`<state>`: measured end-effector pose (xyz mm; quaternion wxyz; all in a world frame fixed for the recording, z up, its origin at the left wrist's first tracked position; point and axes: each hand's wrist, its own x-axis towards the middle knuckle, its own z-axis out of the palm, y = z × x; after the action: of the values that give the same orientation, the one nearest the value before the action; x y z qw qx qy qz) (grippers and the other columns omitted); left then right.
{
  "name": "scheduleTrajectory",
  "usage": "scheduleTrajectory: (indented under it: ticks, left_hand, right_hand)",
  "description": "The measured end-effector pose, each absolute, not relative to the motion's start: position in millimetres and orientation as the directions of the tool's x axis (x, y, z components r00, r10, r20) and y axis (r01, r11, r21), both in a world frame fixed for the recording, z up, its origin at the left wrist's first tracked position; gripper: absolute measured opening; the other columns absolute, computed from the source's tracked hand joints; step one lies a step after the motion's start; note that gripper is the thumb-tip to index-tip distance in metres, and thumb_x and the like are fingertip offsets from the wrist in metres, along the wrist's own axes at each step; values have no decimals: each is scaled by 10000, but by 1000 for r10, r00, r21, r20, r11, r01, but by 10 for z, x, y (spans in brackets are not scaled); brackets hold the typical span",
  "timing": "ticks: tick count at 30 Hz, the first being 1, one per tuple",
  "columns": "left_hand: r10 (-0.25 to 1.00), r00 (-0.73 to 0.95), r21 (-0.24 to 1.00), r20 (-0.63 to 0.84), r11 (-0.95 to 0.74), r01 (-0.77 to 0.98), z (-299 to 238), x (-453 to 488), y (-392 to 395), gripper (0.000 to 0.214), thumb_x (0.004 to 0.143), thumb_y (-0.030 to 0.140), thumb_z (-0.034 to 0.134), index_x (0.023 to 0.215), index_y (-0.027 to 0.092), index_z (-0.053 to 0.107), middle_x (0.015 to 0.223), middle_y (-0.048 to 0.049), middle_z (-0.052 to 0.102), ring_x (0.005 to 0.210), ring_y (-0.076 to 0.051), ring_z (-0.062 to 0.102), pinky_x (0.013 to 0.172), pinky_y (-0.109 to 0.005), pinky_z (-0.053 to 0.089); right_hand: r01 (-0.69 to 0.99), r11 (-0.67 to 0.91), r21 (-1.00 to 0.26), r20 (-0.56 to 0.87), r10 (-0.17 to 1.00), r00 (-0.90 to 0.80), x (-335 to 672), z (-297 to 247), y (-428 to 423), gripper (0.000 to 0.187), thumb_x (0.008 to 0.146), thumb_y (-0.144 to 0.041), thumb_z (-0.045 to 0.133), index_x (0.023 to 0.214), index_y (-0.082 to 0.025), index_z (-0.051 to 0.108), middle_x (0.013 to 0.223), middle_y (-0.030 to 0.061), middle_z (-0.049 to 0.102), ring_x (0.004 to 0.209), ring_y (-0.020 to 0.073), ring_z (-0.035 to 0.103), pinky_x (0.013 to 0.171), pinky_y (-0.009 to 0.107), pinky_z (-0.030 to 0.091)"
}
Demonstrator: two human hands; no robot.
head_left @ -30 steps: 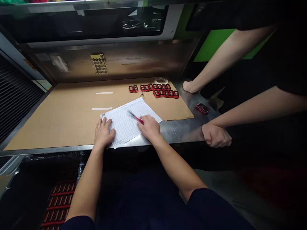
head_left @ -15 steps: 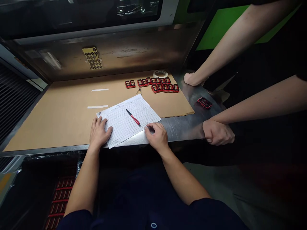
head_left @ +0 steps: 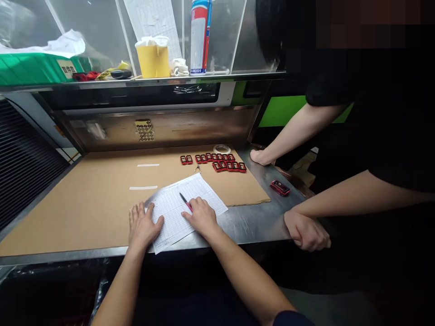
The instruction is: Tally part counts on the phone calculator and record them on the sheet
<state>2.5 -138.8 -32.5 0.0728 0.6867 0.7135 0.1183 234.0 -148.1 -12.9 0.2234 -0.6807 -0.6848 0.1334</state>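
Observation:
My left hand [head_left: 143,226] lies flat with fingers spread on the left edge of a printed grid sheet [head_left: 170,213], partly on the brown cardboard. On the sheet lies a red and black pen [head_left: 185,202]; its dark end points away to the left. My right hand [head_left: 202,218] is over the pen's red end, thumb on one side and fingers on the other, covering the rest of it. Beyond the sheet are a small metal clip-like piece [head_left: 197,168] and several red and black rectangular parts [head_left: 224,161] in rows.
Tape roll [head_left: 222,149] sits behind the parts. Another red-black part [head_left: 280,187] lies on the metal tabletop [head_left: 251,222] at right. A co-worker's hands [head_left: 307,231] rest at the table's right edge. Overhead, a shelf holds a green bin [head_left: 34,69], yellow cup [head_left: 153,61] and spray can [head_left: 200,38].
My right hand has moved left and forward from the sheet's near edge onto the pen. My left hand stays on the paper. The view has tilted up, bringing the shelf into sight.

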Motion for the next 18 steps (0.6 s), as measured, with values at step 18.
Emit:
scheduleTrajectory:
  ticks: [18]
  left_hand:
    - [988,-148,778,54,51,626,-180,-382,-1237,508,952,428,474,1370,184,628,1467,-141,641,1360,-344,632,1208,-485,479]
  right_hand:
    - [619,-348,-704,94,819,566,3117,-30,-1466,301,1044,-431,658,1169,-160,696,1137,66,723,1007,207,711,923,433,612]
